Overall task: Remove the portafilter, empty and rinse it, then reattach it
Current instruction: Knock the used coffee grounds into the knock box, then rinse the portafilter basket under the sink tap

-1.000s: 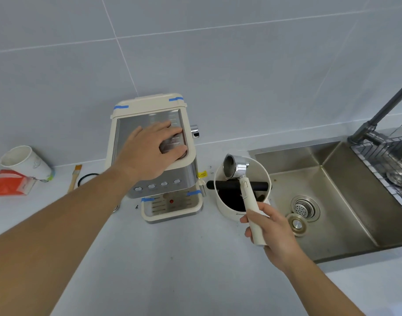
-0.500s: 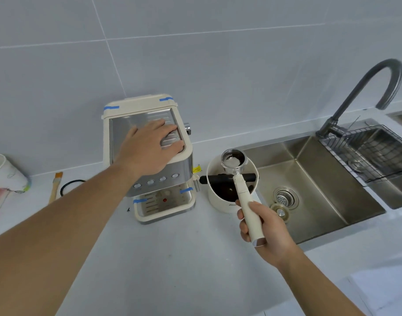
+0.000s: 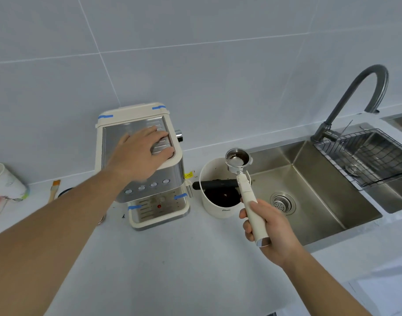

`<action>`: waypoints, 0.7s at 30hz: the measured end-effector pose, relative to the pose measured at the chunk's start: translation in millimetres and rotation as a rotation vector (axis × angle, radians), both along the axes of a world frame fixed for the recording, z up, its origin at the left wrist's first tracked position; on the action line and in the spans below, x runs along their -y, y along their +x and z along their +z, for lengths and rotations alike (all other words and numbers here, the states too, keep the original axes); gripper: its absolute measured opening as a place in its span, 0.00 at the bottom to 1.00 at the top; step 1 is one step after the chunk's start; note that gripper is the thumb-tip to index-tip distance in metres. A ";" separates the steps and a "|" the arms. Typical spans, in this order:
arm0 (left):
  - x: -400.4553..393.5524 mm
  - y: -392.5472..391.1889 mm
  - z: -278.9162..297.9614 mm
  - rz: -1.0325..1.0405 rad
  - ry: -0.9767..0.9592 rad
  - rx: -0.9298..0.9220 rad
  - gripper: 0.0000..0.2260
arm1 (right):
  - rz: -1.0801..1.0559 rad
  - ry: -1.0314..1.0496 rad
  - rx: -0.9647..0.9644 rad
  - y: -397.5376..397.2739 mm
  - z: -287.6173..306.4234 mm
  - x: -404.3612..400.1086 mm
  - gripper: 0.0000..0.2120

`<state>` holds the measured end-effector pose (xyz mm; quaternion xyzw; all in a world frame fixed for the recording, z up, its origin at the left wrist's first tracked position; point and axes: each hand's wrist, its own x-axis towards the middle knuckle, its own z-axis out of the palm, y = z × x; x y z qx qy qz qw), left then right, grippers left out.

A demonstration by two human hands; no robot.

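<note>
Since half a second ago, the portafilter [image 3: 243, 176] is sitting a little higher and further right over the knock box [image 3: 220, 201], its basket now turned mouth-up and showing a ring of dark grounds around a bare metal centre; a second ago the basket was tipped on its side against the rim. Most of the change is the camera swinging right, so the whole faucet [image 3: 355, 96] and the wire rack [image 3: 364, 156] are now showing, while the paper cup [image 3: 3, 181] is sliding toward the left edge.

The right hand [image 3: 268, 229] is gripping the cream handle low down, fingers wrapped tightly round it and thumb lying along the top, with the handle's metal end cap poking out below the palm. The forearm is reaching in from the lower right, and the handle is angling up and away so the basket is hanging above the box's far rim, beside the sink [image 3: 314, 179]. The black knock bar is crossing the box just under the handle's neck.

The left hand [image 3: 140, 153] is pressing flat on the top of the espresso machine [image 3: 145, 169], fingers together and slightly spread at the tips, thumb hooking over the right front edge; it is clamping on nothing. A small brush [image 3: 54, 190] is lying on the counter [image 3: 172, 258] to the machine's left.
</note>
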<state>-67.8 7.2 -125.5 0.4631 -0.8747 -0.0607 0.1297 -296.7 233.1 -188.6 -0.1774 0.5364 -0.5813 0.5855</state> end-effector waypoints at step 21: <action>-89.3 -129.4 25.0 0.136 0.295 -0.364 0.15 | 0.191 -0.028 0.056 -125.6 26.3 13.8 0.03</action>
